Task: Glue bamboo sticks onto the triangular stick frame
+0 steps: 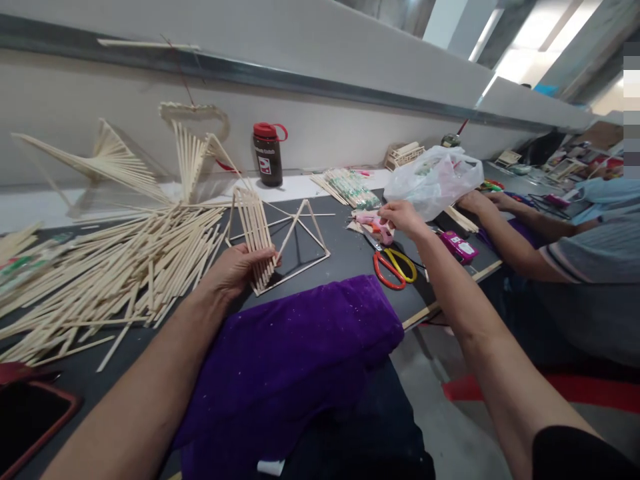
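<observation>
My left hand (240,268) is closed around the slatted side of a wooden stick frame (306,265), thumb in front. Its thin sticks form triangles, and it rests near the table's front edge. My right hand (403,217) reaches out to the right, fingers closed on the rear of a pink glue gun (375,225), which lies low over a scrap of card. Scissors (393,268) with one red and one yellow handle lie just in front of it. A purple cloth (305,333) covers the table edge and my lap.
Loose wooden sticks (130,267) are heaped at left, near a phone (35,420). Behind stand twisted stick models (100,160) and a dark bottle (268,160). A plastic bag (435,177), a magenta box (459,247) and a co-worker's arm (515,240) are at right.
</observation>
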Demonstrator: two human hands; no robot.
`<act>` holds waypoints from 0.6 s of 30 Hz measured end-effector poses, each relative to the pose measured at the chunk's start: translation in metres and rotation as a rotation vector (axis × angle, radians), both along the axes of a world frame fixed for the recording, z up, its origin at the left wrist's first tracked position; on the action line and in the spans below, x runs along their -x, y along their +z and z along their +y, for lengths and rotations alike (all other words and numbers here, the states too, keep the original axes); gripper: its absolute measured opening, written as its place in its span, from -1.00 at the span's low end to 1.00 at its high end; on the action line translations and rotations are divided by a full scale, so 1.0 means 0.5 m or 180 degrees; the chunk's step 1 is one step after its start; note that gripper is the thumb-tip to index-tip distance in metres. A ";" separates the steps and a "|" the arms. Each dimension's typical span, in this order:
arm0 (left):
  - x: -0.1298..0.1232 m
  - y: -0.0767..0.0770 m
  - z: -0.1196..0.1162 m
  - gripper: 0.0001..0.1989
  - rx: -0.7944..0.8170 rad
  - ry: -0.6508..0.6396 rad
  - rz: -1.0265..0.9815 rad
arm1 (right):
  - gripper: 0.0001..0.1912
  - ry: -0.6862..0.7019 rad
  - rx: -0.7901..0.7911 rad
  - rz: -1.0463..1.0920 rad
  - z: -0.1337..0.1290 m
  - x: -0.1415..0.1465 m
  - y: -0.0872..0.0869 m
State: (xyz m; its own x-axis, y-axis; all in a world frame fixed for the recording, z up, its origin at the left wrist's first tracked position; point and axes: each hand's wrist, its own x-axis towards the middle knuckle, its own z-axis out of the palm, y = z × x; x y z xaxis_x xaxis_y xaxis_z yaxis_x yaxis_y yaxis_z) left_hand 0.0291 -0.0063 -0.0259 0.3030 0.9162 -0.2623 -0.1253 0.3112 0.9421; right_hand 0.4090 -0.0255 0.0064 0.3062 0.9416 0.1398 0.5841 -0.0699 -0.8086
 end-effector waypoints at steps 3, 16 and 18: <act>-0.002 0.002 -0.001 -0.76 0.0012 0.0080 0.0061 | -0.87 -0.0313 0.0297 -0.0765 -0.025 -0.050 -0.039; 0.003 -0.006 -0.009 -0.71 0.0004 -0.0086 -0.0064 | -0.73 -0.0811 0.0457 -0.0328 -0.020 -0.030 -0.031; 0.003 -0.008 -0.010 -0.72 -0.0064 -0.0154 -0.0154 | -0.79 -0.0887 0.0223 -0.0118 -0.021 -0.033 -0.023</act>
State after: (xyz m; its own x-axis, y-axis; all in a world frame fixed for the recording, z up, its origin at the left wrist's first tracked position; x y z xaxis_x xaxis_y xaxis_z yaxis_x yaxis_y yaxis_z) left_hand 0.0276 -0.0115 -0.0302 0.3590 0.9051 -0.2280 -0.1562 0.2991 0.9414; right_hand 0.4253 -0.0362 -0.0053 0.5505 0.8296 0.0933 0.5637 -0.2869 -0.7745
